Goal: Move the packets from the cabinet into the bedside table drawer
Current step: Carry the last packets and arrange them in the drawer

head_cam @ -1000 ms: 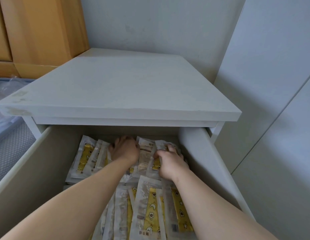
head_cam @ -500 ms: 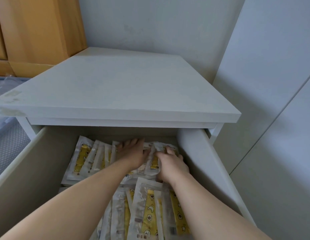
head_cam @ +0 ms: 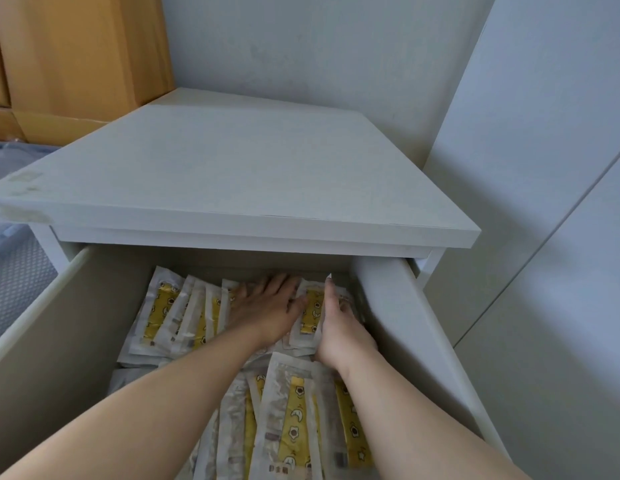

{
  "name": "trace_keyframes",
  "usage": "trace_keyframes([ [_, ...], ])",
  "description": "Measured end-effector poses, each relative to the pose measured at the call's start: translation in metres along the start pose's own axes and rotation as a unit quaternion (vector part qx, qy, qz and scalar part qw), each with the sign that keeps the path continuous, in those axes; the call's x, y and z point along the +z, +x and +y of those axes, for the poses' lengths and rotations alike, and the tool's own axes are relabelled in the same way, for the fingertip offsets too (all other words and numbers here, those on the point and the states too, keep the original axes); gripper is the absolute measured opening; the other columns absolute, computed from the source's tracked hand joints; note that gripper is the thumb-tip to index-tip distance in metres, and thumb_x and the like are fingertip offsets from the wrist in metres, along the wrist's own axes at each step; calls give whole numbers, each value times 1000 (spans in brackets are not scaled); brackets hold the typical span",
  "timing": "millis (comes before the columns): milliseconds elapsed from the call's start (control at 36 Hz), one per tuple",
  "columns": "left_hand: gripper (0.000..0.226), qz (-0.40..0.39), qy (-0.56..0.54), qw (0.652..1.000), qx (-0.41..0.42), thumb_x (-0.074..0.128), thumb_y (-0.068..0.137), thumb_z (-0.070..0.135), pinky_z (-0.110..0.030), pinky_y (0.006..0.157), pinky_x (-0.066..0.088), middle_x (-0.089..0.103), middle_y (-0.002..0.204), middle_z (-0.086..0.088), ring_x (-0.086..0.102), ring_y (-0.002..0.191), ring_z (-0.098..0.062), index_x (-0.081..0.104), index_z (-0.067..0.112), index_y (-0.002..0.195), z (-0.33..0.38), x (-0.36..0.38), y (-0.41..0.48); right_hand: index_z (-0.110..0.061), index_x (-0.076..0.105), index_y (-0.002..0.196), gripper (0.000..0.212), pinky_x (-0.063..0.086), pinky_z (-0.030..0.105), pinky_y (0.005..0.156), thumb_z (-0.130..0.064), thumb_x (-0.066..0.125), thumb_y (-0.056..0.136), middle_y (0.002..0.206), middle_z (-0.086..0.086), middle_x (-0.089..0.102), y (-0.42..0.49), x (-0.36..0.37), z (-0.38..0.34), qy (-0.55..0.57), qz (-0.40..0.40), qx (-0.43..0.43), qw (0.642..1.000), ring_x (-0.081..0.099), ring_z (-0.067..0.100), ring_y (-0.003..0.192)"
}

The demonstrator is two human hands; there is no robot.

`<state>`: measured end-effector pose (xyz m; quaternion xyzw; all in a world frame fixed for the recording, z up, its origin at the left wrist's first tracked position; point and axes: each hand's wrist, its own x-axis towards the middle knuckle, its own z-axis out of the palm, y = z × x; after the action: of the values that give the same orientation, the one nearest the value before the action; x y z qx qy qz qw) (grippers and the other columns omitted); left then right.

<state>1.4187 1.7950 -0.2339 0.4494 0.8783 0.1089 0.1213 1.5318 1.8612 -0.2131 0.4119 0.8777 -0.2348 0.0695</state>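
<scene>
Plastic packets (head_cam: 312, 311) with yellow print lie pressed under the left hand (head_cam: 267, 310), its grip spread flat, and against the right hand (head_cam: 339, 330), set on edge with fingers straight, at lower centre inside the open drawer (head_cam: 388, 323) beneath the white bedside worktop (head_cam: 232, 174).

The left grip (head_cam: 267, 313) and right grip (head_cam: 339, 329) rest side by side on packets (head_cam: 173, 313) deep in the drawer (head_cam: 405, 341), below the table (head_cam: 232, 174). More packets lie left of, between and nearer than them.

A home bedroom (white bedside table (head_cam: 232, 174), wardrobe doors (head_cam: 543, 168) alongside).
</scene>
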Motion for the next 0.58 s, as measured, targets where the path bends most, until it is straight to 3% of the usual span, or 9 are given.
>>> trace_keyframes([
  [83,56,-38,21,999,15,16,98,53,-47,115,0,1,159,11,-5,146,-18,5,34,150,0,-1,6,-37,-26,142,101,50,37,81,-6,55,89,151,7,28,4,2,1,21,16,-2,1000,58,26,108],
  [139,56,-45,14,999,23,23,98,52,-49,115,-1,2,159,11,-7,146,-20,10,35,149,0,0,9,-34,-23,144,100,50,37,79,-4,54,89,149,8,30,5,2,1,21,13,-2,1000,57,27,110],
  [194,53,-39,-10,999,31,31,96,49,-50,115,0,6,158,12,-6,146,-19,19,36,147,0,0,9,-30,-16,148,96,47,40,94,-3,55,88,153,7,23,4,1,1,9,-5,-3,1000,46,29,125],
  [250,51,-31,-35,998,37,37,95,46,-48,115,0,9,157,13,-2,145,-17,26,36,144,-1,0,9,-27,-4,150,89,33,45,110,-6,56,87,158,3,6,3,-2,0,-11,-39,-6,999,21,32,141],
  [333,43,-11,-84,996,32,38,97,37,-44,116,5,19,153,12,9,144,-15,34,33,140,-2,-2,9,-22,3,151,90,19,45,116,-16,63,85,158,4,-6,1,-9,-6,-13,-86,0,996,-5,31,145],
  [417,36,45,-155,987,0,40,97,23,-42,112,24,38,143,2,33,134,-20,45,26,133,-3,-5,8,-16,12,150,86,25,44,114,-24,64,82,158,9,2,3,-16,-13,60,-105,15,993,5,32,145],
  [472,41,59,-122,990,-25,40,98,21,-43,113,25,36,146,-1,31,136,-22,40,24,139,-4,-10,5,-18,19,149,73,29,43,112,-21,54,86,156,8,10,5,-15,-13,112,-84,21,990,17,31,142],
  [583,50,-7,-4,1000,-21,30,101,34,-45,116,5,12,158,2,5,146,-21,19,26,149,-7,-19,-3,-26,16,150,60,8,44,116,-13,36,95,159,5,-4,6,-8,-5,94,-38,8,995,-6,30,145],
])
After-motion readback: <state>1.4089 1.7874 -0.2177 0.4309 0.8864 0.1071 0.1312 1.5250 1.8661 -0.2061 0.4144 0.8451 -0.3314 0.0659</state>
